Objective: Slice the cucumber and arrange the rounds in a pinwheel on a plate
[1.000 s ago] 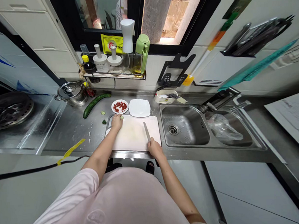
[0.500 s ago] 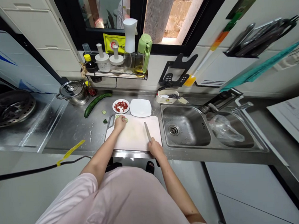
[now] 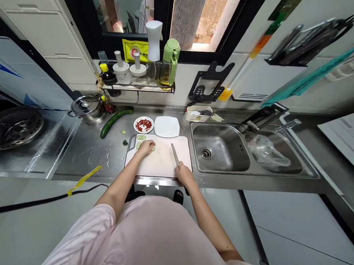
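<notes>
There is one wide view. It looks from up on the head, forward and down. The shirt is very close, at the bottom. Past it, a bit farther off, come the left hand, the right hand and the surface. The window is farther away, at the top.

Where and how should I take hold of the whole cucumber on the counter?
The cucumber is probably best gripped around its middle, from above, coming in from the side nearer the cutting board: it lies long, slim and slightly curved, with the lidded pot off its other side.
</notes>
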{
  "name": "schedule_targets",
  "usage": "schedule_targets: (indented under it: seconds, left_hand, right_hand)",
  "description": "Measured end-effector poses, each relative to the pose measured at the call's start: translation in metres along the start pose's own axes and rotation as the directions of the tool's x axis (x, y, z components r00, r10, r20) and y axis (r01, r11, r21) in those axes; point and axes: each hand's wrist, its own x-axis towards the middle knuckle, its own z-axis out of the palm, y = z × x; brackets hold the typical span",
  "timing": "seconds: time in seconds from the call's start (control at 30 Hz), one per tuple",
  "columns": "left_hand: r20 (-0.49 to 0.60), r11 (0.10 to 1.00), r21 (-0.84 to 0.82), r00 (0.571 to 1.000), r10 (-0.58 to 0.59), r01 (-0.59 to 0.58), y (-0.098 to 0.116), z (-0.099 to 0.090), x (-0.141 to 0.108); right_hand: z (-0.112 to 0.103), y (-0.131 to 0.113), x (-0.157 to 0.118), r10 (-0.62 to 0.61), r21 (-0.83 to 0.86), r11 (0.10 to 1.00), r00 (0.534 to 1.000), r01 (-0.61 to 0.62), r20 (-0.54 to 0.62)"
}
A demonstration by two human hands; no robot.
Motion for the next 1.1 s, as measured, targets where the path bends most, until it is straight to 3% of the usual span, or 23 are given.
schedule_targets:
  seconds: [0.17,0.27,0.4,0.53,0.87,1.1]
  left_hand:
    - [0.106,0.981,0.088,0.981,0.164,-0.174,0.005,-0.005,0.007]
    - [0.037,0.974,0.042,0.975,0.221,-0.223,0.006,-0.003,0.009]
    - [-0.145,1.0,-0.008,0.989,0.015,-0.017,0.001,0.003,0.006]
    - [-0.141,0.988,-0.015,0.978,-0.156,0.156,-0.008,0.013,0.0]
    - [-0.163,0.969,-0.016,0.956,-0.244,0.245,-0.015,0.026,0.004]
    - [-0.158,0.968,0.012,0.957,-0.244,0.249,-0.014,0.026,0.007]
  right_hand:
    - [-0.005,-0.003,-0.003,0.007,0.005,1.0,1.0,-0.007,0.016]
    - [-0.006,-0.003,-0.004,0.007,0.003,1.0,1.0,-0.007,0.012]
    - [-0.006,-0.003,-0.004,0.002,-0.004,1.0,1.0,-0.002,0.011]
    - [-0.006,-0.003,-0.003,0.0,-0.014,1.0,1.0,0.001,0.018]
    - [-0.01,-0.007,-0.01,-0.089,-0.082,0.993,0.995,0.085,-0.044]
    - [-0.008,-0.028,-0.023,-0.206,-0.148,0.967,0.978,0.207,0.026]
